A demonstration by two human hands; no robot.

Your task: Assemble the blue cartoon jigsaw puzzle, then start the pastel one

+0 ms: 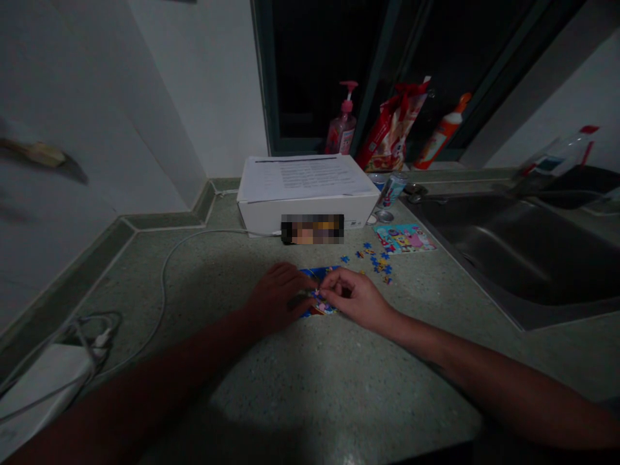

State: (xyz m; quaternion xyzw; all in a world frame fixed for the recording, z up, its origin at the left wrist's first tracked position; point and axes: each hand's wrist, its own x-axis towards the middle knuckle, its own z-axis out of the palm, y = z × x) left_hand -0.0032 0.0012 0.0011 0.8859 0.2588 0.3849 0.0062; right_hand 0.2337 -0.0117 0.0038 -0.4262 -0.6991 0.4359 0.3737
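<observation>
Along this speckled stone tabletop (387,381), seen from the head-worn camera, the person's two hands meet over a small patch of joined jigsaw pieces (317,274), which lies near the front of the tabletop and partly under their fingers. The left hand (276,297) is loosely curled, its fingers resting against the patch and holding nothing that shows. The right hand (351,298) is drawn narrow, thumb and forefinger pinched at the patch's middle; whether a piece sits between them is too small to tell. Only this little section looks assembled, while loose blue-edged pieces (375,261) remain scattered just beyond it, beside a bright cartoon picture card (404,238). Farther back stands a white box (310,216) topped by a printed sheet (305,177), whose lines are too small to read; the label on the box front is blurred out. Behind it are a pink pump bottle (341,127), a red printed bag (394,129) and an orange-capped bottle (442,132), none legible, with a steel sink (489,245) to the right.
</observation>
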